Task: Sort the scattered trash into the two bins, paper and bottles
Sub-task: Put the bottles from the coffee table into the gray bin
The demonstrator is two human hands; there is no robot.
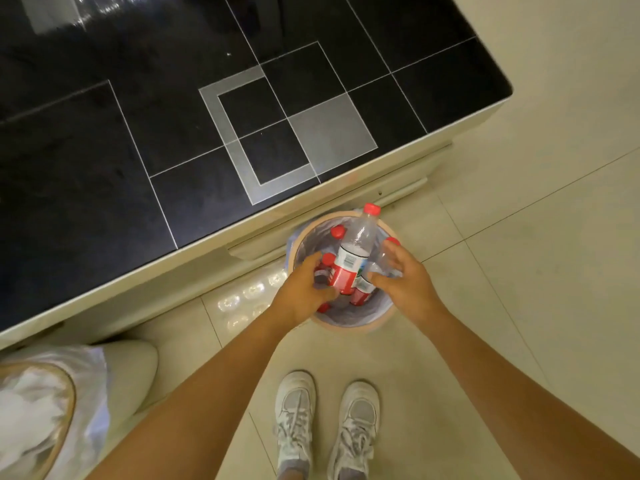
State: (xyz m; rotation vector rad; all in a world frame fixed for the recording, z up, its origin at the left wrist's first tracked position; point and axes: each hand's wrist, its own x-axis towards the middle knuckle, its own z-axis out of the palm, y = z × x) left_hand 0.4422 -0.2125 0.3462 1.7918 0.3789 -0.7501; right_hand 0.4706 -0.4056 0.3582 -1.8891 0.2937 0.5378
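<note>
Seen from overhead: a round tan-rimmed bin lined with a pale plastic bag [346,325] on the cream floor tiles [519,271], just beside the cream base of a glossy black table with silver square lines [173,133]. Above the bin mouth, a clear plastic bottle with a red cap and red-and-white label [353,258], tilted, cap toward 12 o'clock past the rim, base toward 6 o'clock. Left hand [304,292] at 9 o'clock of that bottle, fingers curled against its labelled lower part. Right hand [405,282] at 3 o'clock, fingers spread fairly wide, fingertips at the bottle's side; grip there unclear. Inside the bin, more clear red-capped bottles [337,232], partly hidden. At 8 o'clock of the frame, a second tan-rimmed bin holding white crumpled paper [27,417]. At 6 o'clock, two white laced sneakers [325,427].
</note>
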